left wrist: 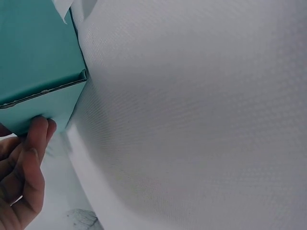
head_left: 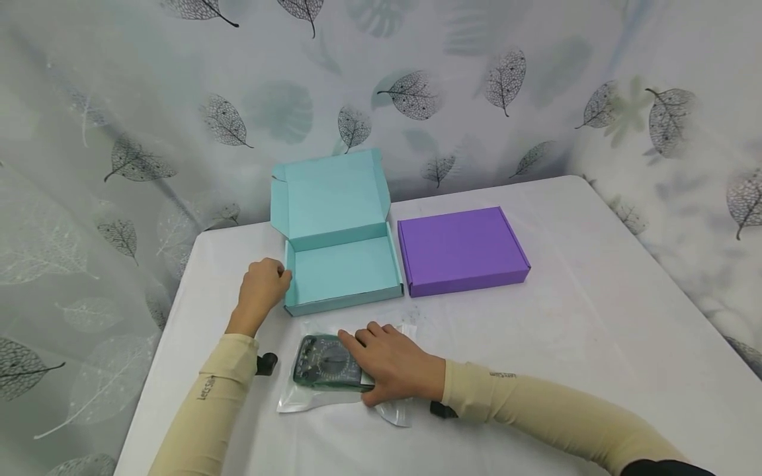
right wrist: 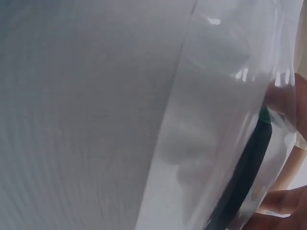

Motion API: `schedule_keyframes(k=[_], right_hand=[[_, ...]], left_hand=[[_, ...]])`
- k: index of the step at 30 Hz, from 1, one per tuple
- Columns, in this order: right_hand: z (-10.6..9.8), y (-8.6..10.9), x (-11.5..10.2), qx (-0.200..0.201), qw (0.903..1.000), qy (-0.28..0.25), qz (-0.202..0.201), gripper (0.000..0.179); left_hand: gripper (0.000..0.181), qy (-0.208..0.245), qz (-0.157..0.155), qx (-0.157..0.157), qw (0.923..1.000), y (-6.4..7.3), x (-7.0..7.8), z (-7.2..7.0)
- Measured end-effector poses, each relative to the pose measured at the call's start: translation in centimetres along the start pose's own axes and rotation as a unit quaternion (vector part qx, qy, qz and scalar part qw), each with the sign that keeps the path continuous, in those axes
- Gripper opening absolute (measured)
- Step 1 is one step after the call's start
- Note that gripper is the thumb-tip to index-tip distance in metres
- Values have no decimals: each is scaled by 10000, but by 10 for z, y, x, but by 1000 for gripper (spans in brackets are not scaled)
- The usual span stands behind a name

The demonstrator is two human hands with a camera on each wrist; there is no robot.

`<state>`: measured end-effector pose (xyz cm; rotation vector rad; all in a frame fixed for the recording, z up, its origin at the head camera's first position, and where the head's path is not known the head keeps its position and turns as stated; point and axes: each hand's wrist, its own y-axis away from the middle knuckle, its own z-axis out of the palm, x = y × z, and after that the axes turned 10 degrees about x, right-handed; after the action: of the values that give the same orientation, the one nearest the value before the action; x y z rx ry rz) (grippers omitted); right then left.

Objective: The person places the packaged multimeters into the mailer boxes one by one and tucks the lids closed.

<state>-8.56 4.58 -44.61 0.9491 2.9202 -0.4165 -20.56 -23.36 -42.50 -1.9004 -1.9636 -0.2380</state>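
An open teal cardboard box (head_left: 345, 268) stands on the table with its lid raised at the back. My left hand (head_left: 264, 284) is at its left wall, fingers curled; in the left wrist view the fingers (left wrist: 37, 136) touch the outer side of the wall. In front of the box lies a dark multimeter with a dial (head_left: 327, 360) inside a clear plastic bag (head_left: 297, 400). Over the multimeter's right end my right hand (head_left: 395, 363) grips it through the bag, thumb on the near side. The right wrist view shows the multimeter's dark edge (right wrist: 247, 167) through the plastic.
A closed purple box (head_left: 464, 251) lies just right of the teal one. White cloth covers the table (head_left: 583, 317), and a leaf-patterned curtain (head_left: 476, 99) hangs behind and at both sides. Black wrist camera parts (head_left: 266, 363) show beside the sleeves.
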Motion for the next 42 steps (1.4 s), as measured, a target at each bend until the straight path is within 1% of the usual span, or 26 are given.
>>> schedule_keyframes(k=[4,11,15,18,23,26,30,34,38,42], right_hand=[[-1,1,0,24,10000,-56,37,100],[-3,2,2,-23,9981,-556,257,104],[-6,3,3,-18,9974,-662,267,103],[-7,3,3,94,9974,-680,235,102],[-15,2,5,412,9964,-718,204,99],[-23,-1,10,625,9950,-756,199,98],[-33,-6,18,858,9930,-792,171,95],[-43,-12,27,944,9922,-793,198,94],[-51,-18,35,920,9923,-766,307,95],[-55,-23,43,916,9927,-712,338,96]], left_hand=[[30,-5,-24,-21,10000,1,0,2],[28,15,10,-15,10000,1,1,0],[28,59,-13,-54,10000,1,1,-2],[29,119,-13,-88,9999,2,0,-3],[29,231,66,-107,9997,5,-2,-5],[30,259,101,-104,9996,6,-2,-5],[28,258,131,-210,9994,7,-3,-6],[26,219,172,-322,9991,9,-2,-8],[28,238,182,-322,9990,12,-2,-10],[29,273,100,-338,9990,16,-3,-11]])
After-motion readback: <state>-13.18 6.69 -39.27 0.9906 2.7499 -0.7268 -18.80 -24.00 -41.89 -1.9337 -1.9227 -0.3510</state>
